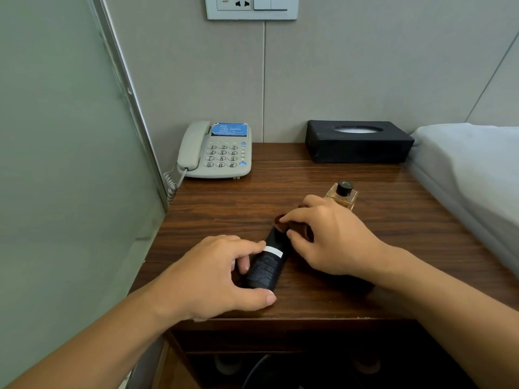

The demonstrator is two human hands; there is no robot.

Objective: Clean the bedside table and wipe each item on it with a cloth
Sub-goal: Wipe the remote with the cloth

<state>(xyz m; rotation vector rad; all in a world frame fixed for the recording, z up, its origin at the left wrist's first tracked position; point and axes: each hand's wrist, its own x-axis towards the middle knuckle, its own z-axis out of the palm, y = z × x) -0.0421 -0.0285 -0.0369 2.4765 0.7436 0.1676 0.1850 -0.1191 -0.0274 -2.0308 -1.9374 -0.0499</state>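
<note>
Two hands work one dark cylindrical tube (265,263) lying on the wood-grain bedside table (280,186), its long axis running diagonally away: the left hand (216,273) pinches its near end, the right hand (328,237) clutches one brown cloth (299,227) against its far end.

Digits 1–9, *, 0, # on the telephone (217,151) keypad.
</note>
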